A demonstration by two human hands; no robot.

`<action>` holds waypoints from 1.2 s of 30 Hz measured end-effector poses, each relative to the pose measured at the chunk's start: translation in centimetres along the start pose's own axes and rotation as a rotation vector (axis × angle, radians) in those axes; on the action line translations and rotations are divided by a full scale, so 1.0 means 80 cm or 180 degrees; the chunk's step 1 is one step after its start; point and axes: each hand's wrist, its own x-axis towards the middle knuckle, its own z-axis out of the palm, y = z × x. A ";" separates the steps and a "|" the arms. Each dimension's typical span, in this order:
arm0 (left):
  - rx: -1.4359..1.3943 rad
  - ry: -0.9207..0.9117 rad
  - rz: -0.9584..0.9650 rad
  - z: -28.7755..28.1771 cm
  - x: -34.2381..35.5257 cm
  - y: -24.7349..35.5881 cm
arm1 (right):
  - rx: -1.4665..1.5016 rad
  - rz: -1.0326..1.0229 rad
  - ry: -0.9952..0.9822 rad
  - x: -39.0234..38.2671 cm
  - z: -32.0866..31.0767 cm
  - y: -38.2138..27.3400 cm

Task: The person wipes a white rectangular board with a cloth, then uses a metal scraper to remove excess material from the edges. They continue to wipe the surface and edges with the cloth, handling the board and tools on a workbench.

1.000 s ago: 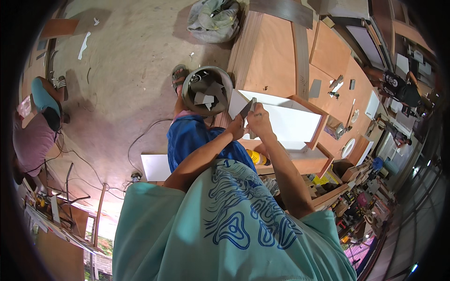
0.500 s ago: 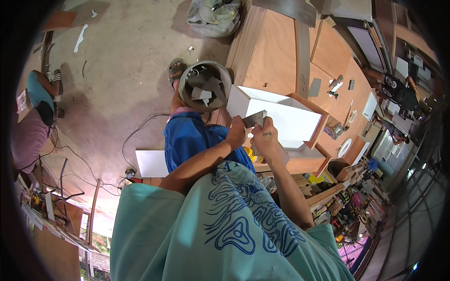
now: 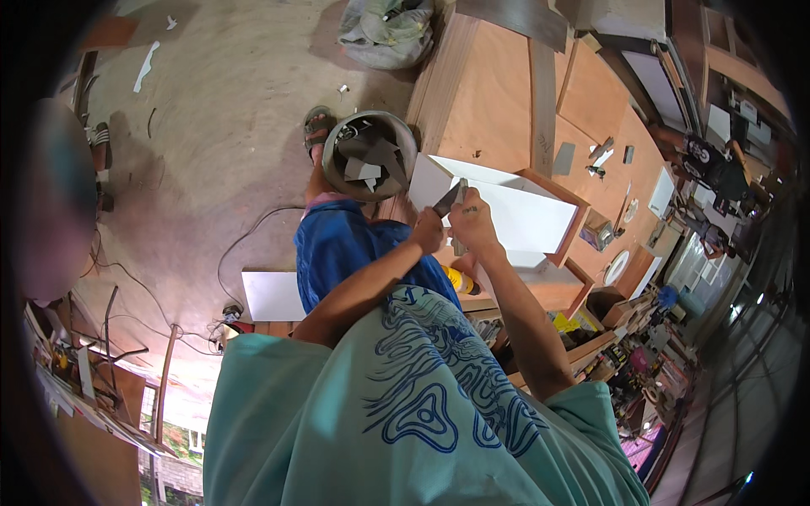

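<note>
My left hand [image 3: 429, 232] is closed on one end of a flat dark-grey piece [image 3: 447, 201], too small to name surely. Beside it, my right hand [image 3: 472, 221] is closed around a slim light-grey piece [image 3: 463, 189], whose upper end meets the dark one; a bit of it also shows below the fist. Both hands are held close together above the near left end of a white box with wooden edges [image 3: 523, 218]. Below them, partly hidden, lies a yellow container [image 3: 458, 280]. A round bucket [image 3: 408, 135] with dark and grey offcuts stands beyond my left hand.
Wooden panels [image 3: 494, 93] lie beyond the white box, with small loose parts on them. A grey sack [image 3: 386, 38] sits at the top. A cable [image 3: 240, 234] crosses the floor. Other people [image 3: 713, 164] are at the right; one at the left rim [image 3: 59, 202] is blurred.
My hands have turned the grey pieces; the dark one now slants up more steeply and shows narrower. The person at the left rim has moved and become blurred.
</note>
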 end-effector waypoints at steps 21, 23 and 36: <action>-0.0973 -0.0390 -0.0945 -0.040 0.001 0.028 | 0.0490 0.0586 -0.0333 0.015 -0.024 -0.027; -0.0989 -0.0538 -0.1033 -0.041 0.003 0.028 | 0.0476 0.0632 -0.0341 0.017 -0.023 -0.027; -0.0759 -0.0580 -0.1200 -0.048 0.010 0.034 | 0.0198 0.0628 -0.0734 0.053 -0.031 -0.026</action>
